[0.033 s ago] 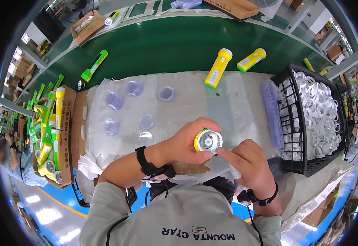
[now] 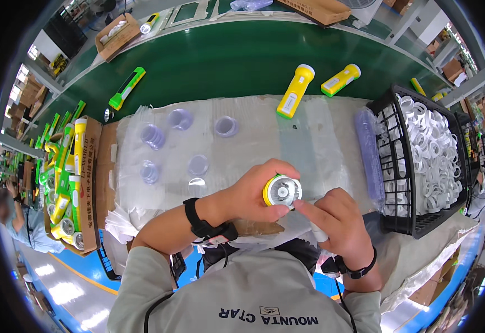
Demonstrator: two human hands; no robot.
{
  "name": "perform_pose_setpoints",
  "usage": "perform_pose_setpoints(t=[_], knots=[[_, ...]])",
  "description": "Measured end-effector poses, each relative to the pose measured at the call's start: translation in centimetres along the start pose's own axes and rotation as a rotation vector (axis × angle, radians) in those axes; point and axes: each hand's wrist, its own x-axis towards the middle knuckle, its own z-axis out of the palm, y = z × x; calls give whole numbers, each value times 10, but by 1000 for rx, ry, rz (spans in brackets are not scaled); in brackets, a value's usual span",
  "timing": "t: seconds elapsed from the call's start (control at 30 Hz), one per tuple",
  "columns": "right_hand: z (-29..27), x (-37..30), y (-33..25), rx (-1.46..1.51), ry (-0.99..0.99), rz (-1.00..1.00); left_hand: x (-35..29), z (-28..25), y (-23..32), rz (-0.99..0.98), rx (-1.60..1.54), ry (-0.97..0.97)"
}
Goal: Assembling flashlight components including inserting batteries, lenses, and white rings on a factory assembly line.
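Observation:
My left hand is wrapped round a yellow flashlight, whose round silver reflector end faces up. The rest of its body is hidden under the hand. At the lower right of its rim rests the index fingertip of my right hand, while the other fingers curl in. Something white shows at those curled fingers; whether it is a held piece or a finger cover I cannot make out. Left of the hands, on the plastic-covered work surface, stand several clear round lenses in small stacks, and single-looking ones.
A black crate of white rings stands at right beside a roll of clear plastic. At left is a carton full of flashlights. Yellow flashlights and a green one lie on the green bench beyond. A co-worker is far left.

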Motion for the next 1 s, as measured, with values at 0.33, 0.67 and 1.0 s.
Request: perform_pose_setpoints(t=[0.33,0.67,1.0], knots=[[-6,17,-6,-60,-67,16,14,1,6,79,181,-61],[10,8,12,-39,52,-116,12,-2,9,70,167,-61],[20,-6,17,-44,198,-132,7,-1,-3,84,37,-56]])
